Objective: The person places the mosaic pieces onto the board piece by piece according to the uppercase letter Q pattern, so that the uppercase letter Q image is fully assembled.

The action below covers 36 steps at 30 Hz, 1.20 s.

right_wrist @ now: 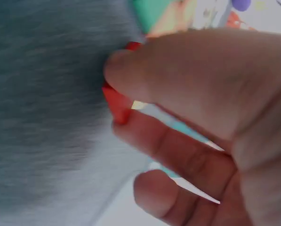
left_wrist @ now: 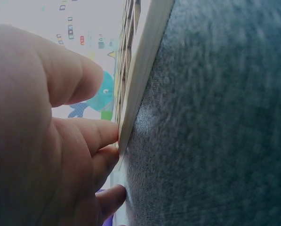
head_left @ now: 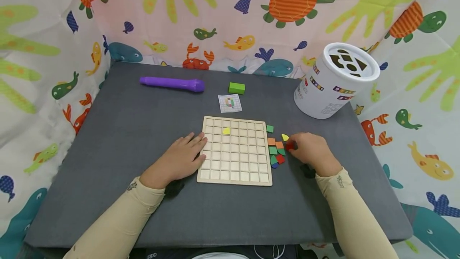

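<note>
A pale wooden grid board (head_left: pixel 234 150) lies on the table, a yellow square piece (head_left: pixel 226 131) in one of its upper cells. My left hand (head_left: pixel 183 157) rests along the board's left edge with its fingers extended; in the left wrist view, fingertips (left_wrist: pixel 113 132) touch the board's side. To the right of the board, my right hand (head_left: pixel 312 151) pinches a red block (right_wrist: pixel 117 101) between thumb and finger. Beside that hand lie a yellow piece (head_left: pixel 285 137), orange pieces (head_left: pixel 271 142), green pieces (head_left: pixel 273 150), another red piece (head_left: pixel 280 158) and a blue piece (head_left: pixel 274 166).
A small pattern card (head_left: pixel 230 103) lies beyond the board, with a green block (head_left: pixel 236 88) behind it. At the back left is a purple marker-like stick (head_left: pixel 172 83). A white tub (head_left: pixel 334 81) with a shape-cut lid stands at the back right. Printed cloth surrounds the grey table (head_left: pixel 143 223).
</note>
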{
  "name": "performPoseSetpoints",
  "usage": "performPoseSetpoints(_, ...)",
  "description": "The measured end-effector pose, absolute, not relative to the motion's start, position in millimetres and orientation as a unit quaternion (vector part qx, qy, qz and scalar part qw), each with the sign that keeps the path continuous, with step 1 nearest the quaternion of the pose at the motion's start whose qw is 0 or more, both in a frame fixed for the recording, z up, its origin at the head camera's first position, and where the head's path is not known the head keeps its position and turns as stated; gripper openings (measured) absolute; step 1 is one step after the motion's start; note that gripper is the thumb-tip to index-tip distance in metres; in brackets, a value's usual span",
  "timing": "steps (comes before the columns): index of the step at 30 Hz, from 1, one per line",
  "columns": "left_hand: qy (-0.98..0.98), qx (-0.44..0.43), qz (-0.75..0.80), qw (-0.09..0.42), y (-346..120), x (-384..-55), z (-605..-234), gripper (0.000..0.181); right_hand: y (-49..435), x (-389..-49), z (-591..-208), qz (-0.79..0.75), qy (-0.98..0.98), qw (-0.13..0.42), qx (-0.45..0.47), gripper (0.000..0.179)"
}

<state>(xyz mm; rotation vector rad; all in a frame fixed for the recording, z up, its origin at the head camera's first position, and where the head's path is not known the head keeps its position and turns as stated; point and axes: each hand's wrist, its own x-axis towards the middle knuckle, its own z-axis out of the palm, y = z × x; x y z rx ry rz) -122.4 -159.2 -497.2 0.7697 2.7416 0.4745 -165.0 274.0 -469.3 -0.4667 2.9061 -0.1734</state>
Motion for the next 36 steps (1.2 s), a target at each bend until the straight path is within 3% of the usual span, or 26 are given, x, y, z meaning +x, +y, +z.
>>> performPoseSetpoints(7, 0.944, 0.259, 0.159, 0.131, -159, -123, -498, 0.063, 224, -169, -454, -0.091, 0.969, 0.050, -0.222, 0.013)
performPoseSetpoints(18, 0.945, 0.263, 0.153, 0.122, -159, -121, -499, 0.062, 151, -201, -469, -0.085, 0.952, 0.055, -0.290, 0.018)
performPoseSetpoints(29, 0.943, 0.270, 0.153, 0.116, -157, -123, -497, 0.062, 130, -213, -479, -0.103, 0.944, 0.042, -0.311, 0.009)
performPoseSetpoints(36, 0.944, 0.267, 0.154, 0.118, -158, -123, -498, 0.062, 137, -212, -473, -0.122, 0.944, 0.072, -0.299, 0.018)
